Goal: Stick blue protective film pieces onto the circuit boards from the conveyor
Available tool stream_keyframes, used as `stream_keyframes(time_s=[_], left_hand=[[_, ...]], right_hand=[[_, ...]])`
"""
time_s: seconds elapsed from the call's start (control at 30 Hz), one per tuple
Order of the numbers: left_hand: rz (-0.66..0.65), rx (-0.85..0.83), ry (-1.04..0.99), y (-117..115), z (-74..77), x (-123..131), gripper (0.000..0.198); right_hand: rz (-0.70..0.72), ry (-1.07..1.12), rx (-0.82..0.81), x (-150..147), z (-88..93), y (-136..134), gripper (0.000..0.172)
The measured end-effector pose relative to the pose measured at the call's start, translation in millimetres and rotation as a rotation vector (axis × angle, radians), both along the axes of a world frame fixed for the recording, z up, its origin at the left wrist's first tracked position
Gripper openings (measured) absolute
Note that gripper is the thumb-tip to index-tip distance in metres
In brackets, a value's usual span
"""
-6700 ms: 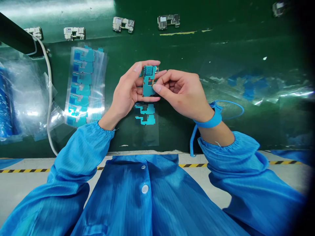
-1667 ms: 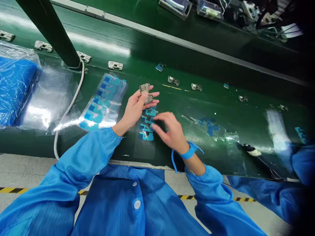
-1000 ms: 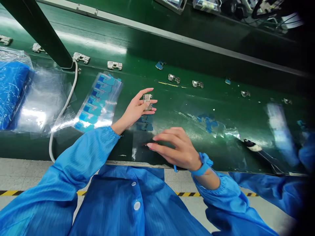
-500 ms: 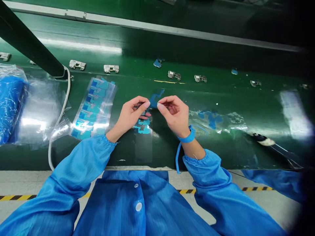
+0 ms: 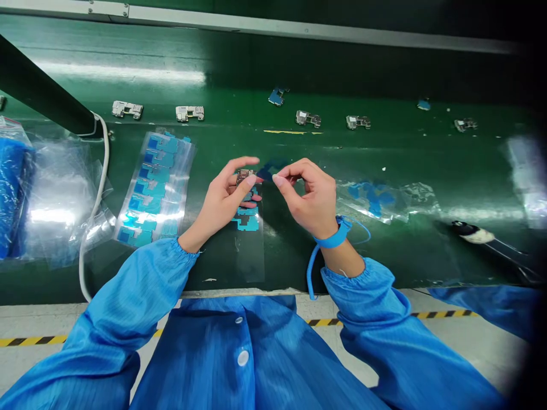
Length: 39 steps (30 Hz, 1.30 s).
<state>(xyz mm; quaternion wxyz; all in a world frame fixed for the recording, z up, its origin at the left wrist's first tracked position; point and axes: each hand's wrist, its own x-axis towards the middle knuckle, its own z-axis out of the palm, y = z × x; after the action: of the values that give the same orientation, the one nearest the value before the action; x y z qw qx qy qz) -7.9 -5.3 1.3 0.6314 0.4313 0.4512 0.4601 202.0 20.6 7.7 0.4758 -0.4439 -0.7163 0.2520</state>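
My left hand grips a small circuit board with metal shields, its thumb lying over the lower edge. Between the thumb and index finger of my right hand is pinched a dark blue cut-out film, reaching left towards the board. Whether film and board touch, I cannot tell. Below my left fingers lies a clear strip carrying light blue adhesive pieces, partly hidden by the hand. A blue wrist strap with a coiled cord is on my right wrist.
A clear sheet of blue stickers lies left. Several circuit boards line the back of the green bench. Blue film scraps lie on plastic to the right, near a brush-like tool. A white cable and plastic bags are left.
My left index finger has lifted, showing more of the circuit board. My right hand has turned the blue film lower and flatter beside it. The view has shifted slightly.
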Motion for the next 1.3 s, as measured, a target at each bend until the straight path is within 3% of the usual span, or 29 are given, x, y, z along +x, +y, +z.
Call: stream_keyframes(time_s=[0.1, 0.27, 0.4, 0.7, 1.3], left_hand=[[-0.019, -0.07, -0.094, 1.1, 1.6, -0.2, 0.052], [-0.089, -0.138, -0.193, 2.9, -0.4, -1.3, 0.048], [-0.086, -0.115, -0.2, 2.4, -0.6, -1.4, 0.047], [-0.075, -0.105, -0.151, 1.5, 5.7, 1.8, 0.048], [-0.099, -0.129, -0.176, 2.3, 2.2, 0.2, 0.043]], right_hand=[[0.025, 0.101, -0.128, 1.9, -2.0, 0.2, 0.032], [0.248, 0.131, -0.4, 1.7, -1.7, -3.0, 0.042], [0.285, 0.046, -0.408, 0.0, -1.4, -5.7, 0.044], [0.316, 0.096, -0.458, -2.5, -7.5, -6.6, 0.046], [0.276, 0.129, -0.469, -4.8, -6.2, -9.3, 0.043]])
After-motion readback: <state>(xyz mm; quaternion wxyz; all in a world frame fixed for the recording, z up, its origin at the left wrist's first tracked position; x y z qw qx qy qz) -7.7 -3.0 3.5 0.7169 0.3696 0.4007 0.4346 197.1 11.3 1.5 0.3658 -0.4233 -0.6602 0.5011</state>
